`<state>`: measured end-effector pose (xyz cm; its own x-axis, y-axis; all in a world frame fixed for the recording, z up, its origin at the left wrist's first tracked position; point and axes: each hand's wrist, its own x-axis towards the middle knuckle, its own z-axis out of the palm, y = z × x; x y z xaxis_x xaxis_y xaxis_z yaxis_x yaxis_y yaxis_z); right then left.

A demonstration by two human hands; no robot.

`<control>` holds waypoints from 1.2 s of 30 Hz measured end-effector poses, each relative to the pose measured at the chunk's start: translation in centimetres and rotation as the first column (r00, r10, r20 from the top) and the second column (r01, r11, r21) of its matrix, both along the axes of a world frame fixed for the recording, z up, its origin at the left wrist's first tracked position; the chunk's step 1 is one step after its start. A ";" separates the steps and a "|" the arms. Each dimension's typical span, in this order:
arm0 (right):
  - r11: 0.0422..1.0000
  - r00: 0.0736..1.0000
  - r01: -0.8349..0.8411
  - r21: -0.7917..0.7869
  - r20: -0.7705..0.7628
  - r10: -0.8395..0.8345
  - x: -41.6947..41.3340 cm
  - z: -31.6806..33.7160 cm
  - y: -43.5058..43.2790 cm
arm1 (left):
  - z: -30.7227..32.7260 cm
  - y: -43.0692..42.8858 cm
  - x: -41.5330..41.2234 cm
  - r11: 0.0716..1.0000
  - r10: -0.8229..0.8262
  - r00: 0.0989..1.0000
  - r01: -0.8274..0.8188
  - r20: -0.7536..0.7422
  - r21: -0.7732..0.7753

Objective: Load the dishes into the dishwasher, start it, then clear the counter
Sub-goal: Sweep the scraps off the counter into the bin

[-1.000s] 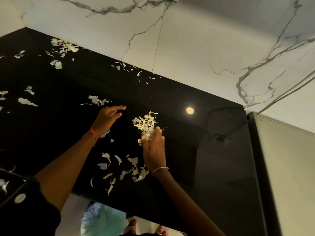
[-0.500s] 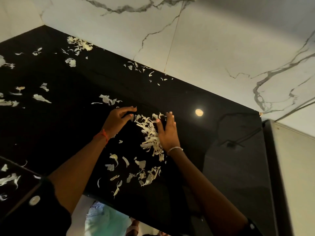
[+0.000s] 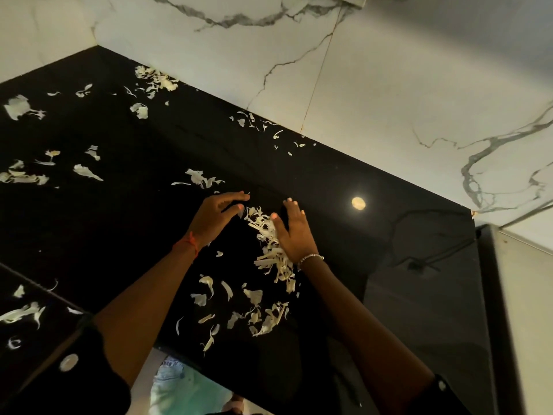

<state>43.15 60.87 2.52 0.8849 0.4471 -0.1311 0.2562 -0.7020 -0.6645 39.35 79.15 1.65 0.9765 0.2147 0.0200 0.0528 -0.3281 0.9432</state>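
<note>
Black counter [image 3: 119, 223]: scrap pile [image 3: 270, 250] now longer between left hand [image 3: 214, 218], right hand [image 3: 296, 233], grip released.

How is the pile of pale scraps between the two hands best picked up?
Take the pile of scraps by its long flanks: it lies as a loose, narrow ridge on the flat counter, so cupped hands closing from both sides should hold it. The left hand and right hand stand on either side.
</note>
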 end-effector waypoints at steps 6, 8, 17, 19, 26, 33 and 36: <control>0.960 0.960 -0.235 0.153 -0.121 0.254 -1.5 1.0 0.8 | 0.2 0.0 0.0 0.996 0.059 0.997 -0.056 0.047 -0.063; 0.956 0.971 -0.191 0.221 -0.097 0.216 -0.6 1.6 1.4 | 0.4 0.1 -0.1 0.994 0.071 0.996 -0.066 0.054 -0.092; 0.925 0.926 -0.376 -0.049 -0.035 0.375 1.5 1.2 5.5 | 0.5 0.2 -0.2 0.992 0.099 0.992 -0.092 0.080 -0.091; 0.902 0.891 -0.420 0.098 -0.148 0.430 0.4 1.3 5.0 | 0.6 0.1 -0.6 0.987 0.139 0.984 -0.128 0.110 -0.102; 0.755 0.905 0.208 0.622 -0.416 0.093 -0.6 1.2 1.2 | 0.6 1.9 -2.9 0.980 0.143 0.990 -0.142 0.007 0.137; 0.812 0.897 0.151 0.564 -0.424 0.127 -1.3 1.2 1.5 | 0.3 -1.0 -6.1 0.968 -0.148 0.981 0.170 -0.126 0.184; 0.822 0.884 0.138 0.553 -0.443 0.149 -0.8 1.9 0.9 | 0.8 -2.1 -6.8 0.989 -0.133 0.989 0.137 -0.063 0.061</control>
